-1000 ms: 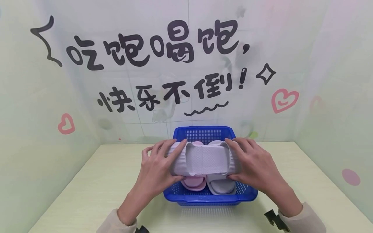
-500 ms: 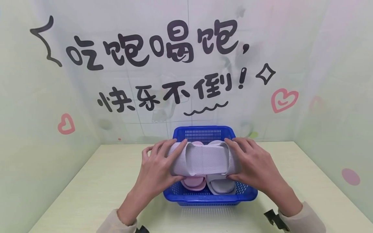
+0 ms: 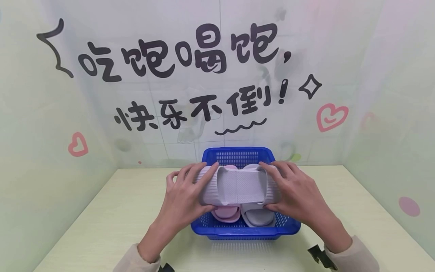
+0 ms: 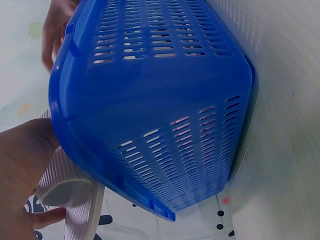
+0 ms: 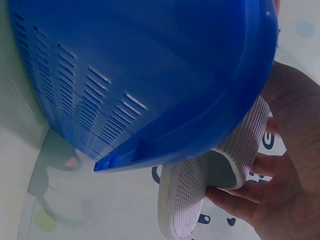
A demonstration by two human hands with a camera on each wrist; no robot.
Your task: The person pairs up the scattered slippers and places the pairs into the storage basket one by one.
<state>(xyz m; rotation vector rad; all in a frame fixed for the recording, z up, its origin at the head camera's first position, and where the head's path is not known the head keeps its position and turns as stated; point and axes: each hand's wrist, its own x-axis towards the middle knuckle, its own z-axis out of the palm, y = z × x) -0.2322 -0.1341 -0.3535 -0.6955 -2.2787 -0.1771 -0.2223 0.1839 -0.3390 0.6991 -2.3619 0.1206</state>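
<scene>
A pair of pale lilac-grey slippers (image 3: 249, 187) is held together crosswise above the blue basket (image 3: 244, 231). My left hand (image 3: 183, 198) grips the ribbed strap side at the left, thumb below and fingers over the top. At the other end my right hand (image 3: 300, 194) grips the opposite strap side in the same way. Inside the basket lie a pink slipper (image 3: 227, 214) and a grey slipper (image 3: 259, 218), partly hidden beneath the held pair. Both wrist views show a slipper (image 4: 80, 212) beyond the basket rim, its textured footbed visible; the right one shows the other slipper (image 5: 190, 205).
The basket's perforated walls (image 4: 185, 145) stand close to both wrists. It rests on a light wooden table (image 3: 129, 219). Behind rises a pale wall sheet (image 3: 217, 83) with black lettering and pink hearts, and similar sheets close off both sides.
Almost nothing moves. The right hand's fingertips have shifted slightly inward along the slipper's top edge, while the left hand and the held pair stay in place.
</scene>
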